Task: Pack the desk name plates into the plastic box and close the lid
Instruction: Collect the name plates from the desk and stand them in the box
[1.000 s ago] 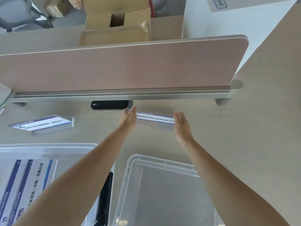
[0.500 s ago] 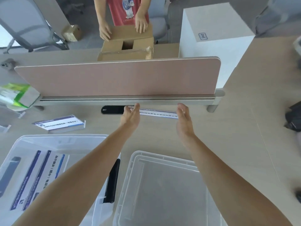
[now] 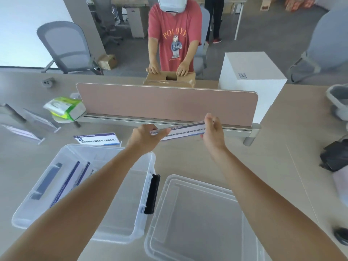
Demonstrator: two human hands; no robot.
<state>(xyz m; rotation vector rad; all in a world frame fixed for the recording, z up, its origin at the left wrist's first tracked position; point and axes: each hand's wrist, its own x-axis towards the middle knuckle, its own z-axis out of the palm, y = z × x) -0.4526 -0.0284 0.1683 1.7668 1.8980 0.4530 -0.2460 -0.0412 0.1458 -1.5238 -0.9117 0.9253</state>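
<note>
A clear acrylic name plate (image 3: 185,131) with a white and blue insert is lifted above the desk, tilted up to the right. My left hand (image 3: 145,135) pinches its left end and my right hand (image 3: 212,131) grips its right end. Below my left arm stands the clear plastic box (image 3: 135,228) with black side latches, holding name plates (image 3: 75,178). The clear lid (image 3: 197,219) lies upside down to its right. Another name plate (image 3: 97,139) lies flat on the desk behind the box. More acrylic plates (image 3: 28,127) stand at the far left.
A pink divider panel (image 3: 167,104) on a grey rail crosses the desk behind my hands. A green tissue pack (image 3: 65,109) sits at its left end. A person in a red shirt handles a cardboard box (image 3: 169,80) beyond it. A black bag (image 3: 335,159) lies right.
Both hands closed on the ends of the name plate and lifted it off the desk toward me. The view tilted up, showing the person across the desk.
</note>
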